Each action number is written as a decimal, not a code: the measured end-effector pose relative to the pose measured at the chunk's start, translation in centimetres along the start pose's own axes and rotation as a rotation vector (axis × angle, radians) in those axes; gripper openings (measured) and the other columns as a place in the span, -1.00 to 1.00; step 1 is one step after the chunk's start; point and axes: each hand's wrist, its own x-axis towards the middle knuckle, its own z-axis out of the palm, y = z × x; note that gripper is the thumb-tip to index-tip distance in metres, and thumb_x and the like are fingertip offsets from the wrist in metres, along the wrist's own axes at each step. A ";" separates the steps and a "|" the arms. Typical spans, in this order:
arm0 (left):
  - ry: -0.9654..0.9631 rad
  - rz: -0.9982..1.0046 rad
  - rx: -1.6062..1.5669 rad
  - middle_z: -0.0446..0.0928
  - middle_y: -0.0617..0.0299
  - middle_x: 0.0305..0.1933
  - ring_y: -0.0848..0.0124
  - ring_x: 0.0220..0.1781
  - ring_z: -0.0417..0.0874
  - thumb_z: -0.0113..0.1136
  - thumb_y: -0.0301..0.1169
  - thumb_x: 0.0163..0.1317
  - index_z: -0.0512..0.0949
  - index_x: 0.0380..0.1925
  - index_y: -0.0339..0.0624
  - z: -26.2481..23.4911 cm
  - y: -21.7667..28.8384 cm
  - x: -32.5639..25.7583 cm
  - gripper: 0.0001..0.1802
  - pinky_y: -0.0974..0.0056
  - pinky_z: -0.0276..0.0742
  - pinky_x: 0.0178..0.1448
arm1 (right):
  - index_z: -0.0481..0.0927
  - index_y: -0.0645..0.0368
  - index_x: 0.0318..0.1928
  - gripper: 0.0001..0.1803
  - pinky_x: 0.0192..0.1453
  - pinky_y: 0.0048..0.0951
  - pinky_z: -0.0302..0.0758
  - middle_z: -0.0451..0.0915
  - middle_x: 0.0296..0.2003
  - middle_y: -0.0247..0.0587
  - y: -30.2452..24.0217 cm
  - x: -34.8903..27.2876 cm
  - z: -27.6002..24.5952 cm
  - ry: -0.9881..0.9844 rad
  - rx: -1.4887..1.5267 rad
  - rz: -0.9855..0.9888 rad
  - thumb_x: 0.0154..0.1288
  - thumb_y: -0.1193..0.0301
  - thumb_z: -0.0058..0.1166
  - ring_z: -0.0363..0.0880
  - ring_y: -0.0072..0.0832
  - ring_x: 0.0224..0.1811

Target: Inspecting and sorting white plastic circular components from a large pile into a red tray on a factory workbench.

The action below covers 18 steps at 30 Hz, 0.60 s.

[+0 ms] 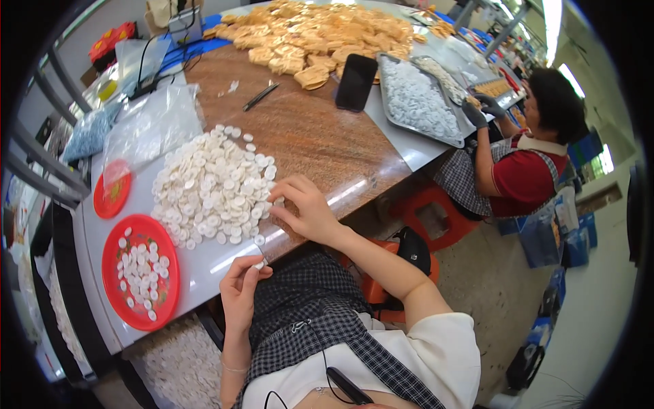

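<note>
A heap of small white round button-like discs (211, 187) lies on the table in front of me. My right hand (306, 208) is at the heap's right edge, its thumb and fingers curled around a white disc at their tips. My left hand (240, 290) is just off the table's near edge, over my lap. Its thumb and fingertips pinch a white disc (259, 265). To the left of the heap stands a red plate (174, 300) with more white discs spread on it.
Behind the red plate is a smaller red dish (112, 194), beside clear plastic bags (153, 126). Farther back lie a pen (261, 97), a black phone (355, 82) and a pile of yellow-orange pieces (320, 34). A gloved co-worker (524, 160) sits at right by a tray of pale pieces (419, 99).
</note>
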 end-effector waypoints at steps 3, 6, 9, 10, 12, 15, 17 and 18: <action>-0.014 -0.015 -0.070 0.57 0.13 -0.16 0.38 -0.15 0.65 -0.03 -0.37 0.46 0.52 -0.04 -0.38 -0.3 0.0 -0.1 -0.72 0.33 0.59 0.03 | 0.61 0.14 -0.22 -0.79 0.01 -0.27 0.45 0.56 -0.18 -0.21 -1.7 -3.3 0.1 -0.025 0.008 0.013 0.10 0.43 0.30 0.50 -0.20 -0.07; -0.034 -0.056 -0.208 0.55 0.11 -0.08 0.32 -0.08 0.67 -0.09 -0.38 0.49 0.48 0.02 -0.38 -0.4 -0.2 -0.3 -0.70 0.31 0.62 0.05 | 0.61 0.14 -0.18 -0.72 -0.04 -0.29 0.48 0.55 -0.16 -0.20 -2.6 -4.7 1.1 -0.061 0.015 -0.016 0.05 0.44 0.33 0.50 -0.22 -0.09; 0.040 -0.145 -0.387 0.56 0.11 -0.08 0.31 -0.05 0.67 -0.04 -0.41 0.46 0.47 0.04 -0.36 -0.3 0.2 -0.7 -0.72 0.31 0.64 0.06 | 0.63 0.08 -0.11 -0.66 -0.01 -0.24 0.47 0.54 -0.10 -0.24 -3.1 -4.3 2.8 -0.072 0.005 -0.128 0.04 0.41 0.33 0.51 -0.22 -0.10; 0.058 -0.151 -0.383 0.56 0.11 -0.07 0.31 -0.03 0.67 0.00 -0.44 0.43 0.46 0.05 -0.35 -0.6 0.2 -0.9 -0.73 0.31 0.64 0.06 | 0.63 0.08 -0.11 -0.66 -0.01 -0.24 0.47 0.54 -0.10 -0.24 -3.2 -4.0 3.3 -0.071 0.012 -0.130 0.04 0.41 0.33 0.51 -0.22 -0.10; 0.084 -0.156 -0.372 0.56 0.12 -0.07 0.32 -0.02 0.67 0.04 -0.47 0.40 0.46 0.05 -0.34 -1.2 0.0 -1.3 -0.73 0.32 0.64 0.07 | 0.63 0.07 -0.12 -0.67 -0.01 -0.24 0.47 0.54 -0.10 -0.25 -3.7 -3.4 4.1 -0.090 -0.036 -0.158 0.04 0.39 0.34 0.51 -0.22 -0.11; 0.093 -0.159 -0.374 0.57 0.12 -0.04 0.34 -0.01 0.67 0.11 -0.52 0.34 0.47 0.02 -0.34 -1.6 -0.4 -1.8 -0.73 0.33 0.63 0.08 | 0.61 0.11 -0.22 -0.75 -0.05 -0.27 0.48 0.54 -0.19 -0.28 -3.3 -2.7 5.1 -0.081 -0.007 -0.132 0.05 0.41 0.32 0.51 -0.25 -0.14; 0.101 -0.178 -0.356 0.57 0.09 -0.03 0.33 -0.01 0.67 0.14 -0.53 0.32 0.48 0.03 -0.34 -1.5 -0.3 -2.0 -0.71 0.33 0.63 0.08 | 0.60 0.12 -0.25 -0.78 -0.06 -0.29 0.49 0.55 -0.22 -0.28 -3.0 -2.5 5.4 -0.076 0.005 -0.115 0.06 0.43 0.32 0.51 -0.26 -0.15; 0.100 -0.182 -0.353 0.57 0.09 -0.03 0.33 -0.01 0.67 0.14 -0.53 0.32 0.48 0.03 -0.34 -1.3 -0.2 -2.1 -0.71 0.33 0.63 0.08 | 0.60 0.13 -0.28 -0.80 -0.07 -0.30 0.50 0.54 -0.24 -0.28 -2.9 -2.4 5.5 -0.060 0.016 -0.106 0.06 0.44 0.31 0.51 -0.26 -0.15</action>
